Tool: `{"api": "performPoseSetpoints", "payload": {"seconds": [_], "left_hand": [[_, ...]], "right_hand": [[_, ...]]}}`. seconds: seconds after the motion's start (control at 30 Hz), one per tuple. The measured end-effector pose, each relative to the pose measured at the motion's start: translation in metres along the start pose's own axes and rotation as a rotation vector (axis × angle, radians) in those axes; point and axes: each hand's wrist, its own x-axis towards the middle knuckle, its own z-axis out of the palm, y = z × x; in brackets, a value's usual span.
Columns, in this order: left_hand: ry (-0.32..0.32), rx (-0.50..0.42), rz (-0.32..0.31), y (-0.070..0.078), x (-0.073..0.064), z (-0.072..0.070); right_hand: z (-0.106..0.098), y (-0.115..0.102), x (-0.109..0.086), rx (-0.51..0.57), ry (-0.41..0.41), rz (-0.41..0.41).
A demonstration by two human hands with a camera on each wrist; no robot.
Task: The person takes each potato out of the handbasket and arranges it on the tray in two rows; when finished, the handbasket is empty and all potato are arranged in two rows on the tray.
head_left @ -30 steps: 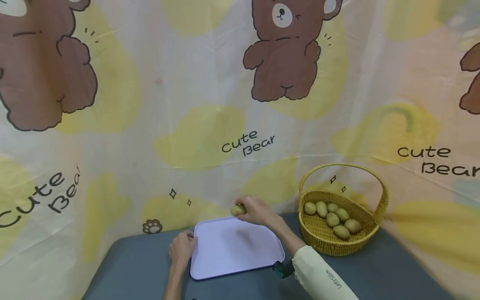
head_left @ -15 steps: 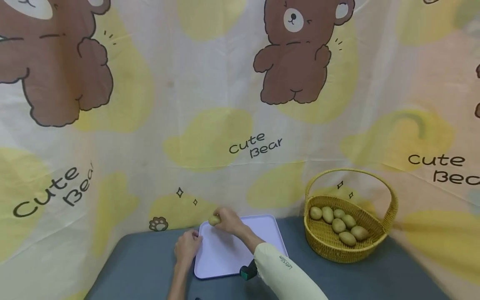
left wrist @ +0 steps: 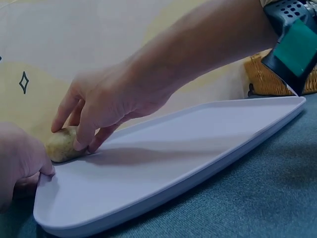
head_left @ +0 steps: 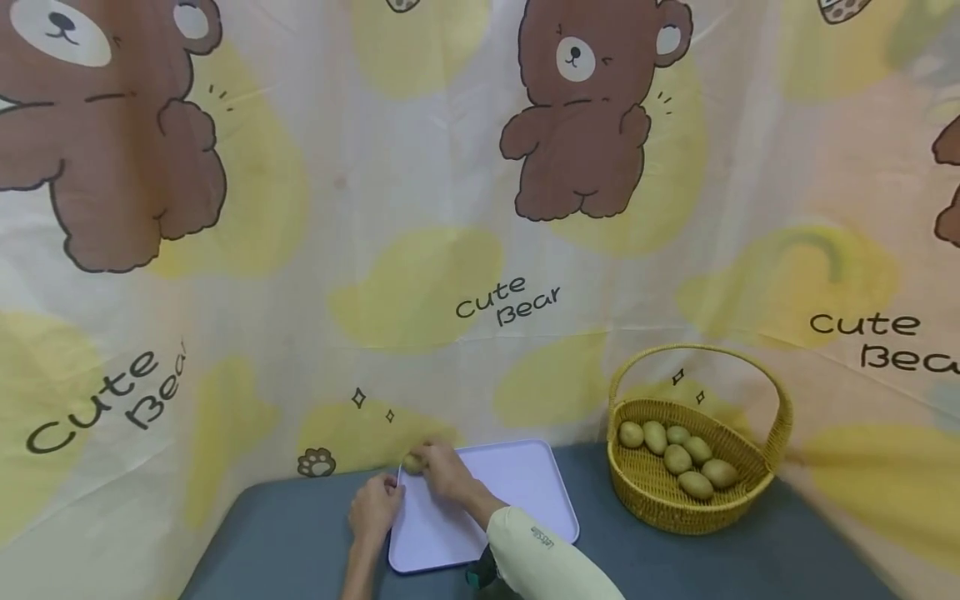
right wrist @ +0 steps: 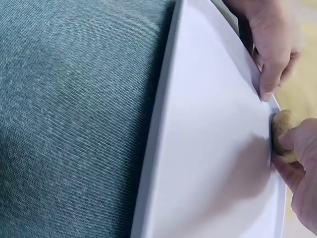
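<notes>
My right hand (head_left: 447,473) grips a potato (left wrist: 63,145) at the far left corner of a pale lilac tray (head_left: 517,483). The potato sits low, right at the tray's rim, with thumb and fingers around it in the left wrist view. On the tray's left side, my left hand (head_left: 372,510) pinches the rim, its thumb lying over the inside edge in the right wrist view. The fingers beneath are partly hidden. Apart from the potato in the corner, only shadows show on the tray surface.
To the right of the tray stands a yellow woven basket (head_left: 678,518) with a tall handle, holding several potatoes (head_left: 677,459). A dark blue-grey cloth (head_left: 300,542) covers the table. Behind it hangs a bear-print curtain (head_left: 420,283).
My right hand has carried the potato leftward across the tray and down to its far left corner. The left hand has stayed on the rim. The head view has shifted slightly.
</notes>
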Motion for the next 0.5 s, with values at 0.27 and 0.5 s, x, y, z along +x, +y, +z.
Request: {"api": "performPoseSetpoints", "payload": {"seconds": [0.27, 0.5], "left_hand": [[-0.033, -0.009, -0.03, 0.0, 0.0, 0.002], [-0.042, -0.016, -0.048, -0.001, 0.002, -0.002]], "right_hand": [[-0.019, -0.014, -0.005, -0.039, -0.04, 0.061], [-0.027, -0.013, -0.003, -0.035, -0.143, 0.149]]}}
